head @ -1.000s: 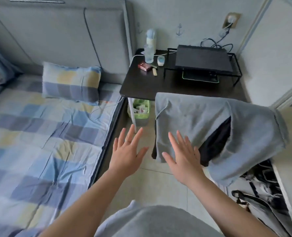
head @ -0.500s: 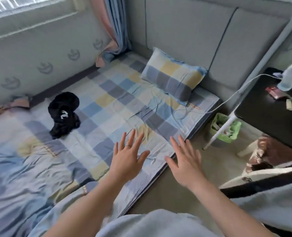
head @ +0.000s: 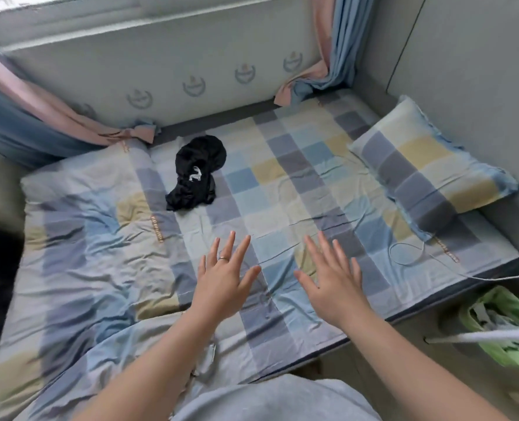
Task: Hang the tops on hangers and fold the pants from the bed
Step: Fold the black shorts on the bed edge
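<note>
Reaching out over the near part of the bed point(head: 285, 189), the left hand point(head: 224, 282) and the right hand point(head: 332, 282) are side by side, palms down, fingers straight and spread, holding nothing. A ring point(head: 223, 258) sits on one left finger. The black garment point(head: 196, 174) lies crumpled in a heap on the checked sheet, well beyond the fingertips and nearer the window wall. It bears a small white mark, and whether it is a top or pants cannot be told. Nothing lies between the hands and the heap but bare, wrinkled sheet. A rumpled checked quilt point(head: 85, 253) covers the left side of the bed, its edge just beside the heap. A matching pillow point(head: 428, 177) rests against the grey headboard point(head: 470, 62) on the right, with a thin white cable point(head: 410, 258) looped in front of it. Pink-and-blue curtains point(head: 334, 56) hang in both corners, and a green bin point(head: 507, 326) stands on the floor at the right.
</note>
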